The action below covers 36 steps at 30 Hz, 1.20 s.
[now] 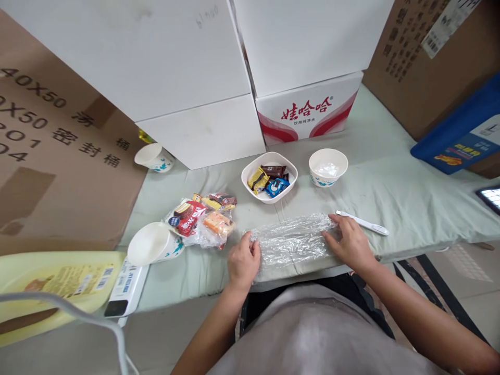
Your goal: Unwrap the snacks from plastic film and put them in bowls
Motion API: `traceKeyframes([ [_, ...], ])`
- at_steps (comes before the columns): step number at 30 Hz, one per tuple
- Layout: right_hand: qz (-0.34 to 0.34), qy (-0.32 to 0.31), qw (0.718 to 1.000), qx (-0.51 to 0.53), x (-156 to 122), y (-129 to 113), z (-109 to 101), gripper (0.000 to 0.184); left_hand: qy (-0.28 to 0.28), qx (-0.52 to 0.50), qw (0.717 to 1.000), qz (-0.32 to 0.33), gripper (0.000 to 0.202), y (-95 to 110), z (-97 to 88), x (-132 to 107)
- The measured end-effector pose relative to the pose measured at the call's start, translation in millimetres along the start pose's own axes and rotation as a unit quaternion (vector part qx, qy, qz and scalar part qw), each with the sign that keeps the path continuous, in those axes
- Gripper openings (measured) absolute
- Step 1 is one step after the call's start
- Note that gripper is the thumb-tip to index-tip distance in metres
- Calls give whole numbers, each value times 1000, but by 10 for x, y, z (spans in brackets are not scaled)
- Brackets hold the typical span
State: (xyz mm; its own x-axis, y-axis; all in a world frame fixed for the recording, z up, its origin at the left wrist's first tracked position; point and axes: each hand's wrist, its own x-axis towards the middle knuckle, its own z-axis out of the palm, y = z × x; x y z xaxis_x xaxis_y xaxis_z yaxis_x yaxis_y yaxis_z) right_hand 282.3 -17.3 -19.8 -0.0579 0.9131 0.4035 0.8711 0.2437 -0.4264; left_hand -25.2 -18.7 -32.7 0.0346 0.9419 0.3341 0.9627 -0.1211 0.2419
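Observation:
A crinkled sheet of clear plastic film [292, 242] lies along the table's front edge, between my hands. At its left end, my left hand [244, 263] has its fingers curled and its thumb close to them, closed on the film's edge. My right hand [351, 242] rests at the other end, with thumb and fingers spread apart and touching the film. Just beyond the right fingers lies a slim white cutter-like tool [363, 223]. Behind the film stands a white bowl [247, 183] with several wrapped snacks in yellow, brown and blue.
Packaged snacks [203, 221] lie in clear bags at left, beside a tipped paper cup [150, 245]. Another paper cup [150, 155] leans behind; one [328, 179] with clear plastic inside stands at right. White boxes [203, 130] line the back. A yellow jug [78, 281] lies front left.

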Motion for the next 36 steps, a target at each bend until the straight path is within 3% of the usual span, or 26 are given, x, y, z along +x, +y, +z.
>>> traceKeyframes([
  [3,-4,3,999,36,112,-1,28,23,13,-7,1000,7,24,-16,2,-11],
  [5,28,-16,999,38,162,0,70,25,25,-10,1000,7,20,-35,10,-21],
  [8,80,-67,994,-17,189,-8,149,26,40,-1,999,13,18,-61,19,-24],
  [11,85,-91,990,-72,188,-23,203,29,58,17,998,22,17,-53,-29,0],
  [14,80,-91,988,-92,185,-36,219,33,111,33,993,38,19,42,-153,44],
  [16,73,-88,989,-99,181,-44,223,34,138,9,987,81,17,160,-236,72],
  [18,65,-83,989,-103,176,-52,230,34,95,-47,981,160,16,298,-272,94],
  [21,56,-76,991,-98,173,-42,240,34,-57,-78,961,259,31,462,-211,107],
  [25,64,-64,993,-78,200,51,177,35,-181,-25,951,248,61,498,-58,88],
  [28,85,-13,992,-90,232,88,68,34,-207,-19,951,231,64,467,-20,68],
  [30,45,11,996,-81,236,44,17,32,-208,-18,950,233,65,465,-26,64],
  [32,-57,-23,997,-54,211,-36,20,32,-205,-15,950,236,65,474,-34,67],
  [34,-162,-94,981,-42,162,-105,74,42,-205,-10,950,236,65,469,-34,72],
  [36,-209,-152,964,-56,103,-123,135,58,-202,-1,954,223,67,424,-37,73],
])
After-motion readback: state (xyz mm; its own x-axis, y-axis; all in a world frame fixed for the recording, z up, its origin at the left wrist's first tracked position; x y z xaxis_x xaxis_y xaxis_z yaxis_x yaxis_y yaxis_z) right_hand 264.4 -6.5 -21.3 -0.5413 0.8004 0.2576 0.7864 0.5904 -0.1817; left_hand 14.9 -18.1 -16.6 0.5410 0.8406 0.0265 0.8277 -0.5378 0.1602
